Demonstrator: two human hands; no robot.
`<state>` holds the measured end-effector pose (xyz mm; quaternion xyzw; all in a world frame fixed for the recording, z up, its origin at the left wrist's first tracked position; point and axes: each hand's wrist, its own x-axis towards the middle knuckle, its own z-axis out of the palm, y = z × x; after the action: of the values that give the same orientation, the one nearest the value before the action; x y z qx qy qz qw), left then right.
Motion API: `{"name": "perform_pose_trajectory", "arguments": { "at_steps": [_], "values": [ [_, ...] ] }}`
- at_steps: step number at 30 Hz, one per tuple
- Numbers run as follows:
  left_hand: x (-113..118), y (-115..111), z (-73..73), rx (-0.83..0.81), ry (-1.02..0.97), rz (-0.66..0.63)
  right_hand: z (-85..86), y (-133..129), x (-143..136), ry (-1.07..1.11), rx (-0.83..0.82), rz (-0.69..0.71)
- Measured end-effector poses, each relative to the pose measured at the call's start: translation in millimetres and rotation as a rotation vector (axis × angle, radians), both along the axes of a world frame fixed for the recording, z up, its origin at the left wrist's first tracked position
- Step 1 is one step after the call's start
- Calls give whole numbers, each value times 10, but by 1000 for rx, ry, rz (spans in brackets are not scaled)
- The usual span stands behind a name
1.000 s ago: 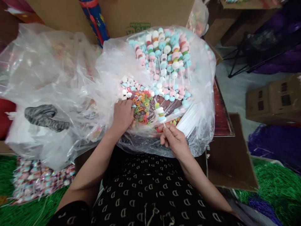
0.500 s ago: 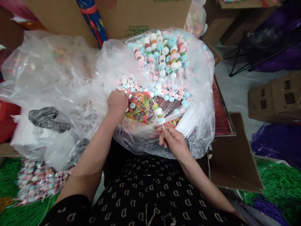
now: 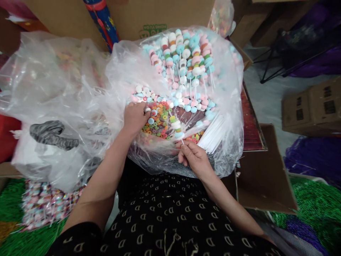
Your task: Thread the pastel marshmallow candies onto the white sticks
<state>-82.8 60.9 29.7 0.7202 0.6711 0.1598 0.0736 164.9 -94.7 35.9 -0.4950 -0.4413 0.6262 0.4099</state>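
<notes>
My right hand [image 3: 194, 156] pinches the white stick of a candy skewer [image 3: 177, 128]. On the stick are a blue-and-white piece at the bottom, a ring, white pieces and a yellow-green ring at the top. My left hand [image 3: 134, 116] is closed at the left edge of the ring candies [image 3: 159, 119], its thumb beside a small white piece; what its fingers hold is hidden. Just behind it lie loose pink, white and blue candies [image 3: 142, 93]. Finished-looking candy skewers [image 3: 182, 53] rest in rows at the back of the clear plastic bag [image 3: 157, 158].
A bundle of white sticks [image 3: 213, 137] lies right of my right hand. Another plastic bag [image 3: 87, 85] with a grey striped band [image 3: 53, 134] sits at the left. Cardboard boxes [image 3: 310, 108] stand at the right, with an open carton [image 3: 266, 174] nearer.
My left hand has shifted slightly right, its thumb now showing over the ring candies. My right hand and the skewer have moved slightly left.
</notes>
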Motion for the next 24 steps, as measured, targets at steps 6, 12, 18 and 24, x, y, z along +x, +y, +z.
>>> {"name": "perform_pose_trajectory", "arguments": {
  "at_steps": [6,12,18,24],
  "values": [
    [65,-173,50,124,-660,81,32,11,17,2,25,-4],
    [348,-601,97,-140,-1523,101,89,123,-44,39,71,-69],
    [514,-826,50,-319,-1772,36,125,100,-56,42,60,7],
    [491,-796,32,-257,-1757,56,145,-97,66,-23,84,33]
  ]
}}
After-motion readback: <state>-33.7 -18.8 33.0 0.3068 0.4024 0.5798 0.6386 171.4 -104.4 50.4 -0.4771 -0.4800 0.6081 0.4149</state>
